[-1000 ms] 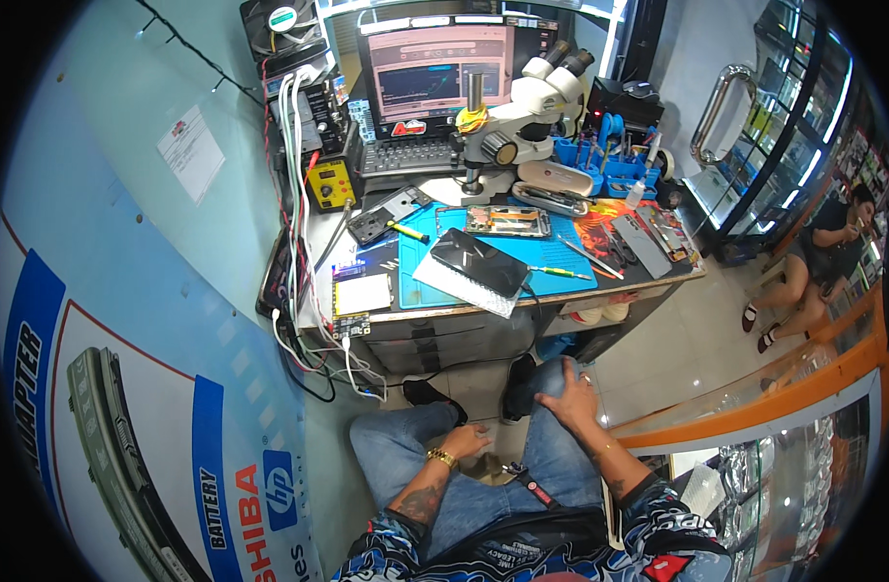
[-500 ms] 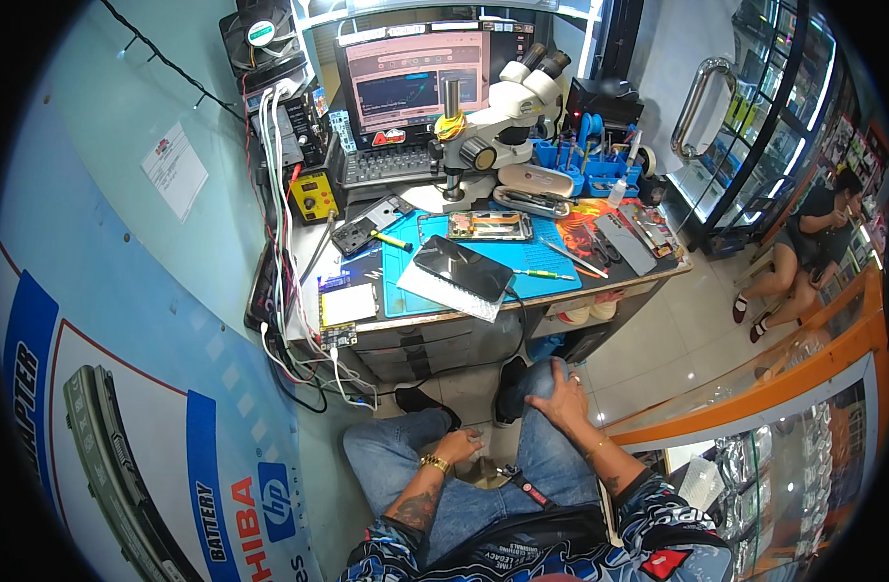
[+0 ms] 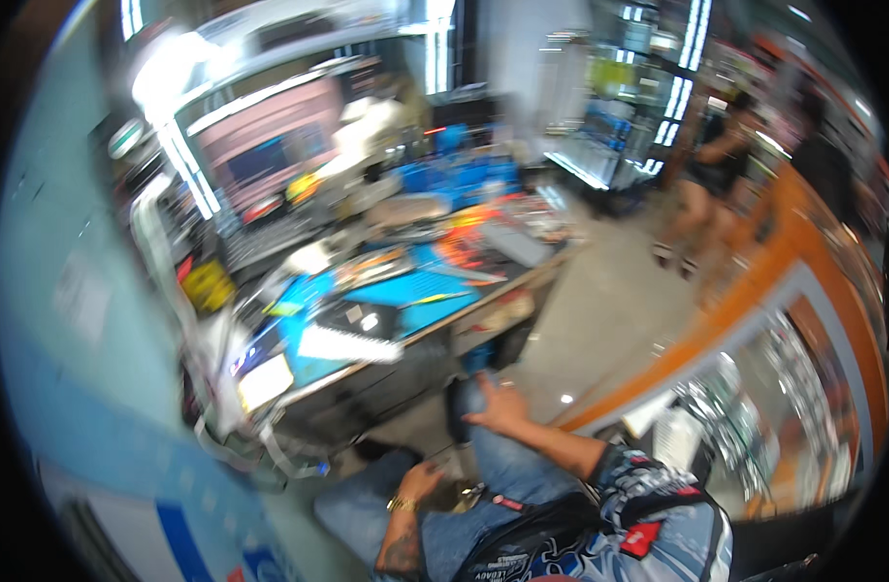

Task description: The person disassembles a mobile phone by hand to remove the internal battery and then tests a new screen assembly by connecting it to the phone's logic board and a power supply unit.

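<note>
The whole view is smeared by motion. My left hand (image 3: 422, 480), a gold watch on its wrist, lies on my left thigh; its blurred fingers do not show whether they are closed. My right hand (image 3: 500, 409) rests on my right knee, fingers apart, holding nothing. Beyond both hands stands the workbench, touched by neither. On its blue mat (image 3: 430, 315) a dark phone (image 3: 342, 318) lies on a white sheet (image 3: 347, 346). An opened phone (image 3: 376, 268) sits behind it.
A microscope (image 3: 367, 136) and a monitor (image 3: 270, 136) stand at the bench's back, near a yellow-fronted device (image 3: 209, 286). Cables (image 3: 221, 441) hang at its left. An orange-framed display case (image 3: 716, 301) flanks me on the right. Farther off, a person (image 3: 721, 175) sits.
My view has swung right and tilted, so the bench now appears farther left. Another dark-clothed person shows at the far right. Both hands stay on my legs.
</note>
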Demonstrator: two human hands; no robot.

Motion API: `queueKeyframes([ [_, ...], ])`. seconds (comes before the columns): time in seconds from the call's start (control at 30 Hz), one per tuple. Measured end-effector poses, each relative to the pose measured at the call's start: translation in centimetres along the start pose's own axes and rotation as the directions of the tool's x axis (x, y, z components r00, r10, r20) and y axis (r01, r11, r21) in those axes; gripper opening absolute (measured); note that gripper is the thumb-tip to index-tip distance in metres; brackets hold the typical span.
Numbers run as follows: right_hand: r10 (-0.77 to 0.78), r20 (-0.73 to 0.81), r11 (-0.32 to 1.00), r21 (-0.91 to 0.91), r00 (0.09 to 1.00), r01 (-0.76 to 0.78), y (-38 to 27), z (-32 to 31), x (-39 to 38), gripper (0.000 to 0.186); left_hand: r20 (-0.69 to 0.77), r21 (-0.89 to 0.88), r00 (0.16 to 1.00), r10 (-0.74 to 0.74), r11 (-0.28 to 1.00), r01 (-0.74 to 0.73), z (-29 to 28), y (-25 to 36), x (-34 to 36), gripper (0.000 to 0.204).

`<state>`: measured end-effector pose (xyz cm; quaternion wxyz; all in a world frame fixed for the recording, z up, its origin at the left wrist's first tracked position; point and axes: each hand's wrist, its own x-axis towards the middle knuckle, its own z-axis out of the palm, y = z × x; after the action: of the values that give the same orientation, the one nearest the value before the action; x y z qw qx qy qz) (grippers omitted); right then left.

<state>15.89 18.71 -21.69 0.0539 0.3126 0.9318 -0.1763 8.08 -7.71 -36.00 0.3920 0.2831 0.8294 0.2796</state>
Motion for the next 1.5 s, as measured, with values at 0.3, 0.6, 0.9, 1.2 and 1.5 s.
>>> queueKeyframes([
  [0.3, 0.025, -0.01, 0.995, 0.097, 1.0, -0.024, -0.4, -1.4, -1.3, 0.102, -0.079, -0.072, 0.997, 0.007, 0.997, -0.013, 0.7, -0.9, 0.8, 0.047],
  [0.6, 0.035, 0.011, 0.992, 0.117, 0.999, -0.036, -1.1, -1.3, -1.7, 0.101, -0.073, -0.097, 0.997, -0.028, 0.995, 0.021, 1.1, -2.5, 1.0, 0.044],
  [0.9, 0.004, -0.005, 0.997, 0.082, 1.0, -0.004, -0.7, -0.9, -0.7, 0.103, -0.067, -0.09, 0.998, -0.013, 0.996, 0.006, 1.1, -2.1, 0.9, 0.049],
  [1.2, -0.013, 0.045, 0.996, 0.088, 0.999, 0.009, -1.0, -1.2, -0.5, 0.112, -0.024, 0.111, 0.999, 0.023, 0.994, -0.021, 0.3, -0.3, -0.3, 0.06],
  [1.5, 0.001, -0.024, 0.998, 0.071, 1.0, 0.001, -2.3, -2.4, -1.6, 0.11, -0.089, 0.025, 0.996, -0.005, 1.0, 0.008, 2.1, -1.0, 0.0, 0.053],
])
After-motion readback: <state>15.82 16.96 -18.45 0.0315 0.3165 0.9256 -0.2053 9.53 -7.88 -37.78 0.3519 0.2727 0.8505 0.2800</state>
